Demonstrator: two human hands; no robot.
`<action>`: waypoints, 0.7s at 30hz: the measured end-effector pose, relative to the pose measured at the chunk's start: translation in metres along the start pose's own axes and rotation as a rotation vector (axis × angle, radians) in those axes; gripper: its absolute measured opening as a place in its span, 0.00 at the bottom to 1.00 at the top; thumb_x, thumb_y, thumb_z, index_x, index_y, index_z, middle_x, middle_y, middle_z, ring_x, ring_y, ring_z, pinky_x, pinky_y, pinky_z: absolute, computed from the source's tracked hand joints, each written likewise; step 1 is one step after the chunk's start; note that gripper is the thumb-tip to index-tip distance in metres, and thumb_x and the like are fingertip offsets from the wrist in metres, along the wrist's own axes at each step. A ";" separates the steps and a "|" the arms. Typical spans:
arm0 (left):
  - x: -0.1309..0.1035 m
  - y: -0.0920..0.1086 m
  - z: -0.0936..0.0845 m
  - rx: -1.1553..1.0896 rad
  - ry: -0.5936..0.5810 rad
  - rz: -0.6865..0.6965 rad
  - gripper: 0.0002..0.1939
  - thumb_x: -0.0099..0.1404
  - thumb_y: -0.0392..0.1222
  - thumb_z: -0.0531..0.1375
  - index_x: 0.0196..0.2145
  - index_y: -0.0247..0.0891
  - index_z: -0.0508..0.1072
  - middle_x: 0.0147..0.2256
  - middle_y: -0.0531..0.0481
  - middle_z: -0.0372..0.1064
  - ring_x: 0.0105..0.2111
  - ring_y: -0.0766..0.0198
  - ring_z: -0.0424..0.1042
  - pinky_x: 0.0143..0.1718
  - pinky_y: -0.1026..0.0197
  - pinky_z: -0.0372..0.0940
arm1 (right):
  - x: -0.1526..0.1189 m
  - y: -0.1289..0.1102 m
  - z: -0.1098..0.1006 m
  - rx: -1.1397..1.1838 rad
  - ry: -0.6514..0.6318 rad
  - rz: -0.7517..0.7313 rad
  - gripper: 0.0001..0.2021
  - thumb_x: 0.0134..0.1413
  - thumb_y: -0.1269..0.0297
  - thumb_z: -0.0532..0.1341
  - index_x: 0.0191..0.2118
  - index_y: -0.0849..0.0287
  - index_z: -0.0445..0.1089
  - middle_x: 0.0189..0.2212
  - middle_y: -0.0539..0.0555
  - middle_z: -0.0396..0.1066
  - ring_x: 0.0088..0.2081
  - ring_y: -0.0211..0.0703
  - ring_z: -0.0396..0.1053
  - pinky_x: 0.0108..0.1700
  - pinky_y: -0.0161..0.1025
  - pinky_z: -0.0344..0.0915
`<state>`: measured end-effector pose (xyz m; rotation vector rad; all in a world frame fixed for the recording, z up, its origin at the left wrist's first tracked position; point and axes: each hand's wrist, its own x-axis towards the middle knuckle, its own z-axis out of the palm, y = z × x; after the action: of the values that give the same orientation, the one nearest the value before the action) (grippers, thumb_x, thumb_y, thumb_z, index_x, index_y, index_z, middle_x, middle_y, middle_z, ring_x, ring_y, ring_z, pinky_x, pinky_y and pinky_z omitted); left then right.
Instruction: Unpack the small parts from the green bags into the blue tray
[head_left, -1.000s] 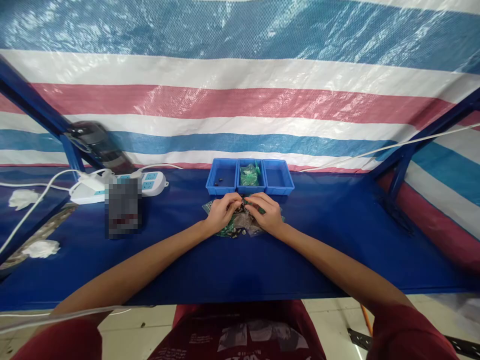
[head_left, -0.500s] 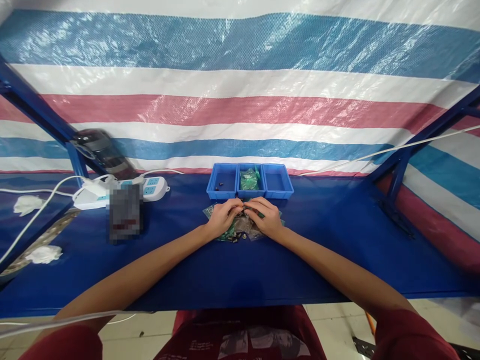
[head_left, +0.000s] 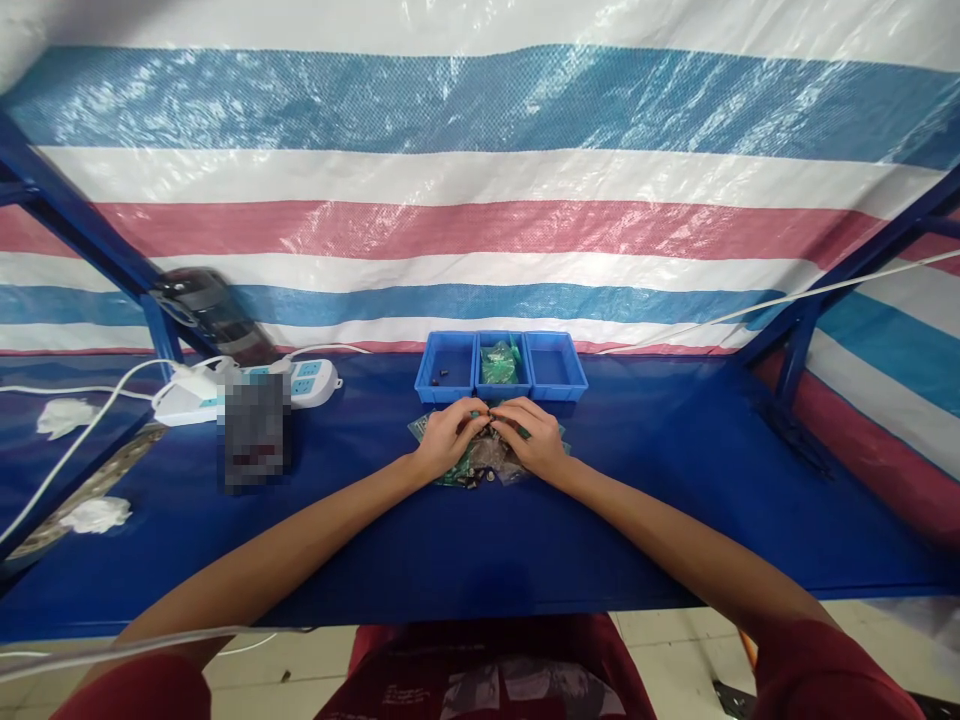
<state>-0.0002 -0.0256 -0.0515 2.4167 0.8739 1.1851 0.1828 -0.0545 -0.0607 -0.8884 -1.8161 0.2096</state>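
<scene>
My left hand [head_left: 448,437] and my right hand [head_left: 535,436] meet above a small heap on the blue table. The fingertips of both are pinched together around something tiny and dark, too small to name. Beneath them lie green circuit boards [head_left: 455,474], a clear plastic bag [head_left: 491,454] and several small metal and black parts [head_left: 489,475]. My fingers and palms cover part of this heap. Just beyond the hands stand three joined blue bins: the left bin [head_left: 453,398] holds a few small dark parts, and the middle bin [head_left: 504,392] holds green pieces in clear plastic.
The right bin [head_left: 559,393] ends the row. A white power strip [head_left: 319,385] with cables lies at the left, behind a blurred-out dark object [head_left: 259,430]. A dark bottle-like container [head_left: 214,312] leans by the frame. Crumpled white tissue [head_left: 97,513] sits at far left.
The view has shifted slightly, so everything sits a little lower and further right. Both hands stay pinched together over the heap, with only small finger movement.
</scene>
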 end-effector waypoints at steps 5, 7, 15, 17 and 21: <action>0.001 0.002 -0.001 0.004 0.009 -0.004 0.09 0.69 0.44 0.52 0.41 0.38 0.67 0.34 0.51 0.71 0.26 0.70 0.71 0.28 0.68 0.64 | 0.000 0.000 0.000 0.006 0.003 -0.007 0.09 0.61 0.65 0.56 0.43 0.57 0.72 0.38 0.57 0.72 0.37 0.41 0.72 0.39 0.37 0.71; 0.001 0.001 0.000 0.007 0.016 0.010 0.08 0.69 0.43 0.53 0.41 0.38 0.67 0.34 0.51 0.70 0.26 0.70 0.71 0.29 0.69 0.64 | 0.000 0.000 0.000 0.002 0.003 -0.003 0.09 0.61 0.64 0.56 0.43 0.57 0.72 0.37 0.57 0.72 0.36 0.41 0.72 0.38 0.37 0.71; 0.000 -0.001 0.001 -0.004 0.014 0.025 0.07 0.69 0.41 0.53 0.41 0.38 0.67 0.35 0.50 0.70 0.29 0.70 0.71 0.30 0.69 0.64 | 0.000 -0.001 0.000 0.011 0.004 -0.017 0.09 0.61 0.64 0.56 0.42 0.58 0.72 0.37 0.57 0.72 0.36 0.40 0.71 0.38 0.36 0.70; 0.001 0.000 0.000 0.009 0.005 0.031 0.08 0.70 0.42 0.52 0.41 0.37 0.67 0.35 0.50 0.70 0.29 0.70 0.71 0.30 0.69 0.64 | 0.000 0.000 0.001 0.012 0.002 -0.011 0.09 0.61 0.64 0.56 0.43 0.58 0.72 0.37 0.57 0.72 0.36 0.40 0.71 0.38 0.36 0.70; 0.001 0.000 -0.001 0.010 -0.004 0.034 0.09 0.70 0.43 0.51 0.41 0.37 0.67 0.34 0.49 0.70 0.29 0.69 0.70 0.30 0.69 0.64 | -0.001 0.001 0.001 0.010 0.003 -0.008 0.09 0.61 0.64 0.57 0.43 0.58 0.72 0.38 0.57 0.72 0.35 0.40 0.71 0.37 0.36 0.71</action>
<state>-0.0004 -0.0251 -0.0504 2.4504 0.8425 1.1904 0.1821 -0.0542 -0.0625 -0.8738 -1.8144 0.2126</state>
